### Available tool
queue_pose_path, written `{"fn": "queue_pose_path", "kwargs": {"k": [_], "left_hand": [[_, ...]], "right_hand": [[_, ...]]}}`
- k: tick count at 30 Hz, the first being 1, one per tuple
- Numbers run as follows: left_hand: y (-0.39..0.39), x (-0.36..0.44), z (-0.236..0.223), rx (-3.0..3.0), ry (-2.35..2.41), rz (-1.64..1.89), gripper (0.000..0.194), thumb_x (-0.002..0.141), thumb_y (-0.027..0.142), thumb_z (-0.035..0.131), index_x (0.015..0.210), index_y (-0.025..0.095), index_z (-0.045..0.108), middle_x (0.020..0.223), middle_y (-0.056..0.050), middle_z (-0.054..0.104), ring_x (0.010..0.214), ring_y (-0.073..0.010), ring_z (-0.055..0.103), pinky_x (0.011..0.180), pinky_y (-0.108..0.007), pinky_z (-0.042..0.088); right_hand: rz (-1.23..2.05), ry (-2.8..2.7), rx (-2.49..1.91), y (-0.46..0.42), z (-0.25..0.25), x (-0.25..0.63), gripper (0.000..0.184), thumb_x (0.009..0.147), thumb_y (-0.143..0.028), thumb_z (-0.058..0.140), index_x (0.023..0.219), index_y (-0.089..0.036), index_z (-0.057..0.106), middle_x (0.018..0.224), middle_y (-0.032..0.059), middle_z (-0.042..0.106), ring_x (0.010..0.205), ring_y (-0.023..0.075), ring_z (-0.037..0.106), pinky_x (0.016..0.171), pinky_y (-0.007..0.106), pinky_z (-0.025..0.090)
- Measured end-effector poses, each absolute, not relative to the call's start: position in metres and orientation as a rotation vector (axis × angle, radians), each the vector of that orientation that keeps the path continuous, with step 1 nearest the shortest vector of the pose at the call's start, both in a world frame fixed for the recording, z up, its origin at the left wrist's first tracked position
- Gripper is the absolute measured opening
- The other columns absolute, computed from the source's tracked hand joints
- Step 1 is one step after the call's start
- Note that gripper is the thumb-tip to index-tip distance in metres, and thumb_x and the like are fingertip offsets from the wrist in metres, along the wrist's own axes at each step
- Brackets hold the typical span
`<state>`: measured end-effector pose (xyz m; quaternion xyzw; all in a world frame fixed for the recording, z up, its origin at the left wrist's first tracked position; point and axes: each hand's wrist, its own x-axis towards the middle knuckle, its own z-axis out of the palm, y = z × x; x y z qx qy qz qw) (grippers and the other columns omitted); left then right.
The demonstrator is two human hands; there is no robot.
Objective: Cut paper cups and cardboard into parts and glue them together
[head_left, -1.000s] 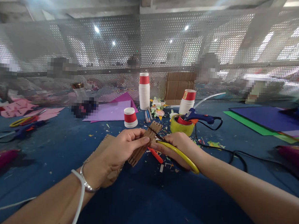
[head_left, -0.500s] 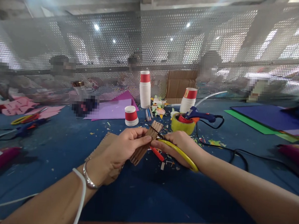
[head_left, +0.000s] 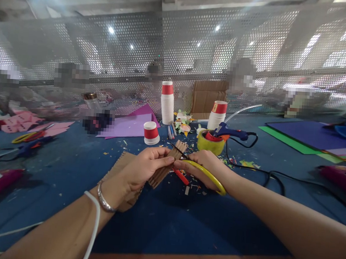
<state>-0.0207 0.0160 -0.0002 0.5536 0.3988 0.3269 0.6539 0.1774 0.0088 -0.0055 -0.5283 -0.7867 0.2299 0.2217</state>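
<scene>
Reaching in from lower L w/ L forearm (head_left: 67, 222), roughly in line thru L wrist (head_left: 108, 194) to L hand (head_left: 141, 164). Pinching there w/ L thumb (head_left: 165, 162) extended toward R, opposite curled L fingers (head_left: 157, 151). Angling up & inward from lower R w/ R forearm (head_left: 279, 206) to R wrist (head_left: 231, 180). Gripping w/ R hand (head_left: 206, 166), back turned up, bent at knuckles, w/ one R fingertip (head_left: 179, 164) aimed at L hand. Holding both v. close together, approx. mid-view; can't tell if touching.
</scene>
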Motion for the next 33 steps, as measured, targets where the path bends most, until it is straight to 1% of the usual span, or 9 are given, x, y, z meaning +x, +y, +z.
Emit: {"fn": "queue_pose_path", "kwargs": {"k": [5,7,11,16,18,21,26,30,33], "left_hand": [[0.018,-0.023,-0.002,1.315,0.882,0.748,0.025,0.081,0.035,0.074,0.088,0.013,0.065,0.084,-0.005,0.07,0.078,-0.014,0.064,0.073,-0.026,0.047],[0.018,-0.024,-0.001,1.349,0.897,0.774,0.025,0.083,0.037,0.072,0.09,0.015,0.063,0.084,-0.004,0.07,0.074,-0.0133,0.063,0.071,-0.026,0.047],[0.016,-0.026,0.003,1.375,1.023,0.823,0.031,0.089,0.044,0.062,0.109,0.02,0.057,0.079,-0.003,0.07,0.06,-0.0146,0.062,0.055,-0.026,0.04],[0.014,-0.025,0.008,1.256,1.072,0.867,0.04,0.088,0.039,0.064,0.121,0.021,0.051,0.074,-0.001,0.065,0.06,-0.0145,0.059,0.056,-0.026,0.039],[0.014,-0.026,0.008,1.248,1.057,0.893,0.038,0.087,0.039,0.065,0.117,0.02,0.052,0.076,-0.001,0.064,0.062,-0.014,0.057,0.058,-0.027,0.039],[0.016,-0.027,0.007,1.301,1.016,0.945,0.029,0.086,0.04,0.066,0.102,0.019,0.055,0.077,-0.001,0.064,0.065,-0.0137,0.056,0.059,-0.027,0.039],[0.017,-0.026,0.006,1.384,1.005,1.011,0.021,0.088,0.037,0.065,0.093,0.018,0.059,0.077,-0.002,0.064,0.067,-0.0133,0.055,0.063,-0.028,0.04],[0.014,-0.022,0.01,1.366,1.032,1.036,0.019,0.088,0.036,0.064,0.089,0.017,0.059,0.074,-0.002,0.065,0.065,-0.0133,0.055,0.062,-0.028,0.039],[0.012,-0.021,0.012,1.352,1.028,1.053,0.019,0.088,0.036,0.064,0.087,0.017,0.06,0.074,-0.002,0.064,0.065,-0.0135,0.055,0.062,-0.028,0.04]], "right_hand": [[0.629,-2.149,-1.446,0.012,-0.008,0.179,0.056,0.086,-0.065,0.052,0.053,-0.019,0.044,0.05,-0.0024,0.042,0.048,0.0096,0.04,0.049,0.024,0.026],[0.617,-2.146,-1.418,0.013,-0.009,0.18,0.054,0.086,-0.063,0.053,0.055,-0.019,0.045,0.052,-0.003,0.041,0.05,0.0097,0.039,0.049,0.024,0.027],[0.605,-2.143,-1.395,0.014,-0.01,0.182,0.051,0.085,-0.062,0.055,0.057,-0.019,0.046,0.053,-0.0038,0.039,0.051,0.0097,0.038,0.049,0.023,0.027],[0.765,-2.082,-1.443,0.012,-0.01,0.182,0.049,0.082,-0.064,0.06,0.063,-0.02,0.05,0.049,-0.0047,0.043,0.041,0.0094,0.043,0.042,0.022,0.028],[0.925,-2.032,-1.441,0.01,-0.01,0.182,0.048,0.081,-0.067,0.061,0.069,-0.02,0.054,0.049,-0.0043,0.048,0.039,0.0113,0.049,0.04,0.022,0.032],[1.051,-2.008,-1.34,0.006,-0.008,0.184,0.049,0.079,-0.069,0.063,0.074,-0.02,0.057,0.052,-0.0025,0.055,0.043,0.0132,0.056,0.042,0.022,0.038],[1.012,-2.091,-1.215,0.003,-0.001,0.187,0.053,0.076,-0.069,0.066,0.074,-0.017,0.057,0.063,0.002,0.063,0.054,0.0136,0.059,0.049,0.022,0.04],[0.852,-2.185,-1.139,0.002,0.002,0.186,0.054,0.079,-0.071,0.06,0.074,-0.017,0.056,0.064,0.0005,0.059,0.059,0.0132,0.054,0.05,0.023,0.035],[0.813,-2.199,-1.183,0.001,0.002,0.183,0.051,0.08,-0.068,0.062,0.072,-0.018,0.056,0.065,0.0008,0.059,0.06,0.0139,0.055,0.051,0.023,0.034]]}}
